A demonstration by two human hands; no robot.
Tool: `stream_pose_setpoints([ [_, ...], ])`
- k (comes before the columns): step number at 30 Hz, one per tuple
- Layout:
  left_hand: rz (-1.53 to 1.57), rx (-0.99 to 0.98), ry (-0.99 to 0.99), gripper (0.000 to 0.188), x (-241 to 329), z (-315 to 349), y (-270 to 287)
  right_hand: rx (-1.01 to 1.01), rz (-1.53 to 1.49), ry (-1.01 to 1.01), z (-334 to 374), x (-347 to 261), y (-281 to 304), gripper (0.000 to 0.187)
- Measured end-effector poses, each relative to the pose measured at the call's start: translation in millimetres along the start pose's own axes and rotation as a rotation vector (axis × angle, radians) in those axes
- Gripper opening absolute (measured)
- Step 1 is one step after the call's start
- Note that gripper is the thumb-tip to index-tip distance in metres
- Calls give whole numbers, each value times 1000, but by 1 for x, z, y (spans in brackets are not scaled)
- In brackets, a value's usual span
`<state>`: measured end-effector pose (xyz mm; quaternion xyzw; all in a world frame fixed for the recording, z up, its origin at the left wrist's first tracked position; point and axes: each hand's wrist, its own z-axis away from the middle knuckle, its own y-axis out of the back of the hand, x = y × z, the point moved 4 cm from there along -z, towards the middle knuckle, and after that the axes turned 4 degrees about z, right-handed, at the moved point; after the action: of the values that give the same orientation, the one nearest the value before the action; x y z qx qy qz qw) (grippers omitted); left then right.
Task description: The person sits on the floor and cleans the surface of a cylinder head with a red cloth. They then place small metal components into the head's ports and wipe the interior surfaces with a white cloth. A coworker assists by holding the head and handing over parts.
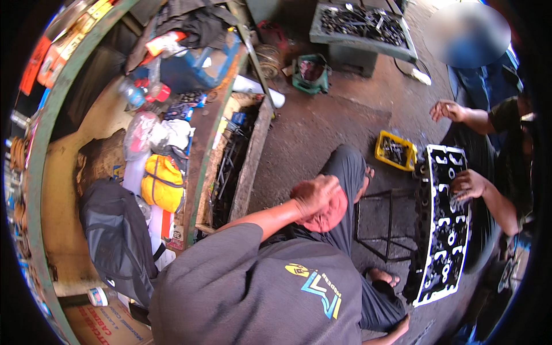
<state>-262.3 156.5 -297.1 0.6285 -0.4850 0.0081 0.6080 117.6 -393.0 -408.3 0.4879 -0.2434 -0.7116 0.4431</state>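
My left hand [317, 194] rests over my bent left knee, its fingers closed on a soft, rounded red cloth thing [328, 217] that looks like a cap. At the lower edge, my right hand [398, 332] lies beside my right knee, only partly in view, with its fingers mostly hidden. To the right of my legs stands a dark engine cylinder head [443, 224] with a bright, pale rim. Across it sits another person, one hand [468, 185] touching its top face and the other hand [448, 110] raised above the floor.
A yellow tray [397, 150] of small metal parts sits beyond the cylinder head. Near my legs is a black metal frame stand [384, 224]. On the left, shelving carries a black backpack [115, 236] and a yellow bag [163, 183]. A parts-filled metal tray [363, 40] stands at the back.
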Motion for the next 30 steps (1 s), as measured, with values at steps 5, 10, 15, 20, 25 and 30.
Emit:
stream_pose_setpoints([
  [5, -32, 83, -23, 16, -13, -14, -2, 254, 122, -1, 11, 45, 35, 57],
  [10, 88, 177, 5, 12, -17, -23, -6, 261, -589, -369, 66, 56, 20, 65],
  [15, 112, 123, -55, 13, 8, -34, -16, 172, 202, 25, 98, 12, 2, 79],
  [20, 209, 127, -83, 11, 27, -47, -18, 11, 99, -46, 165, -79, 17, 36],
  [25, 651, -91, 158, 15, 49, -42, -33, -55, -376, 167, 207, -228, -7, 12],
  [30, 734, -453, 139, 19, 110, -25, -44, -158, -453, 578, 213, -327, -49, 13],
])
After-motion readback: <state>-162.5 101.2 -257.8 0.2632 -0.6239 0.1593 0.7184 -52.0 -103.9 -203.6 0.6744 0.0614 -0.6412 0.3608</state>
